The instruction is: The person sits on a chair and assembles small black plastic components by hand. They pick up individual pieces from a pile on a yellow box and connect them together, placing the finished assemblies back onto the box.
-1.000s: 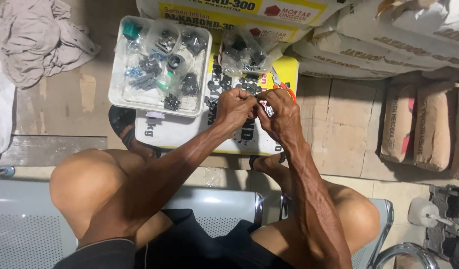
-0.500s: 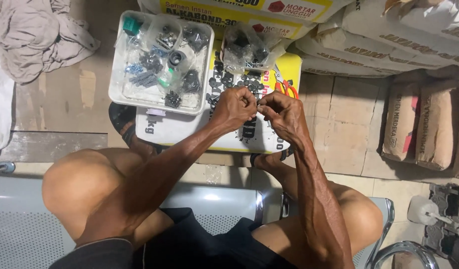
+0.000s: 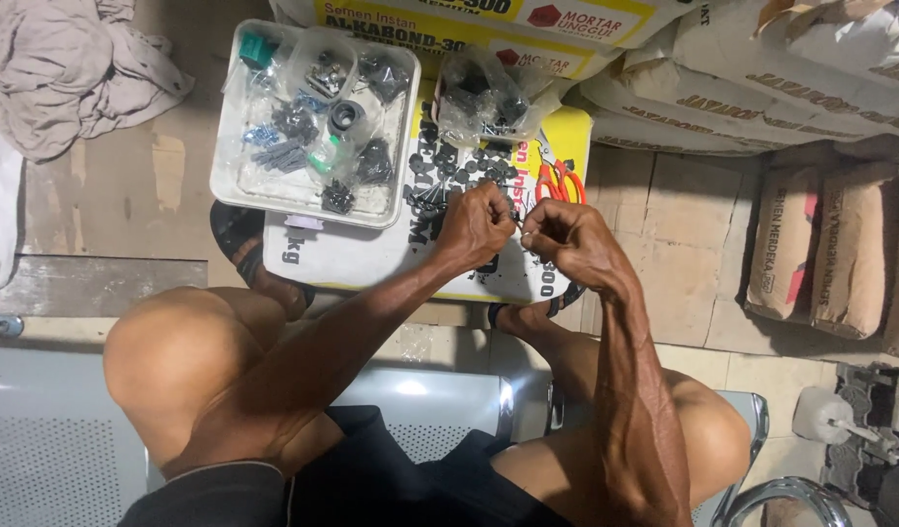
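Over sacks, both hands [image 3: 523, 229] pinch a thin metal pin [image 3: 519, 222].

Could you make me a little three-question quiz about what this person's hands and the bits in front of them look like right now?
1. True or false: the left hand and right hand are closed together on a small thin metal part.
2. What colour are the scissors' handles?
3. The white tray holds: A) bagged small hardware, B) fruit, C) books.

Key: 1 true. 2 orange. 3 A.
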